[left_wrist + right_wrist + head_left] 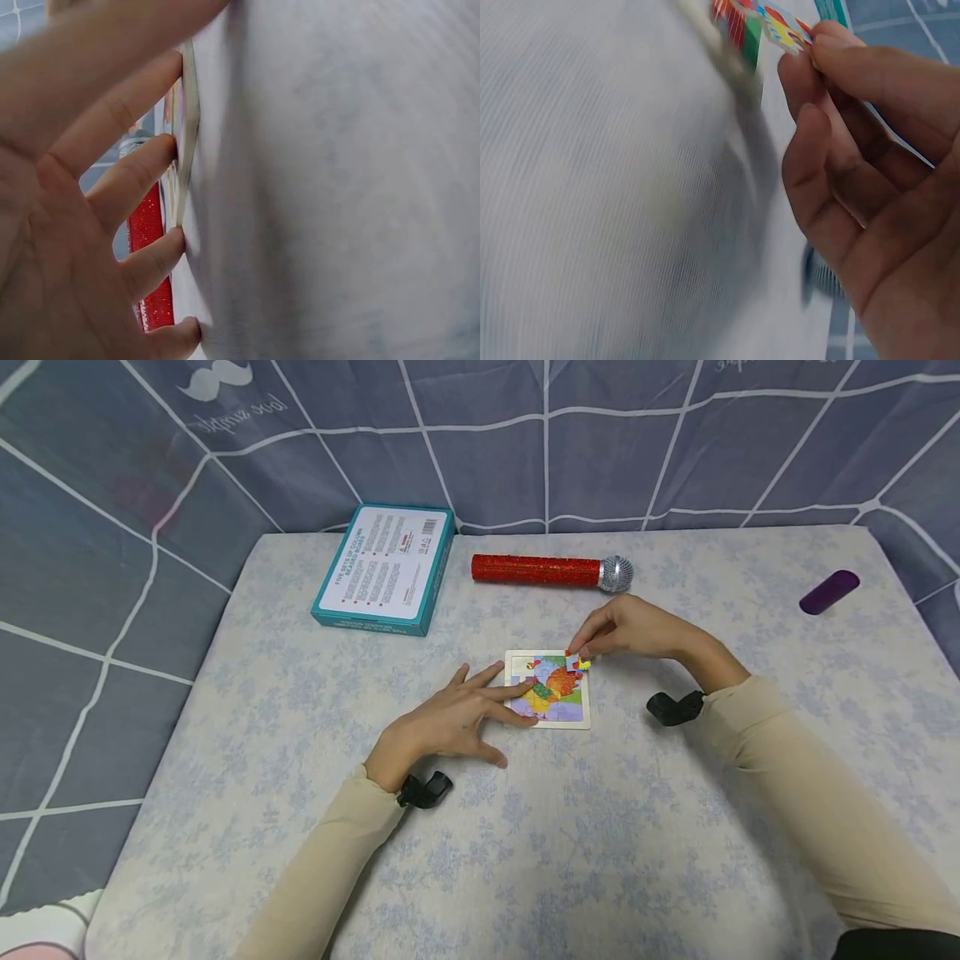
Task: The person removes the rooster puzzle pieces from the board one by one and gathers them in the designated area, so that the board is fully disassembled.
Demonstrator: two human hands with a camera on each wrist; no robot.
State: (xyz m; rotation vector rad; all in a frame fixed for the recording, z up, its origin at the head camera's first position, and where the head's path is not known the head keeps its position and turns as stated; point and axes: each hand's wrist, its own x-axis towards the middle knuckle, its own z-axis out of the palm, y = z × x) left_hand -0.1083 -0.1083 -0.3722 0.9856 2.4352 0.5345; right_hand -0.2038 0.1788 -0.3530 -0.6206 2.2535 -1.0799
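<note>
- Left hand (457, 714): fingers spread, touching the puzzle board (587, 706).
- Right hand (637, 627): pinches puzzle piece (575, 662) at board's far right corner.
- Red microphone (536, 570) beyond, on bench (525, 860).

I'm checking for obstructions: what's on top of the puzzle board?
A colorful picture; the left hand rests across its left side, and the right hand pinches a piece over its upper right corner. Parts beneath are hidden.
</note>
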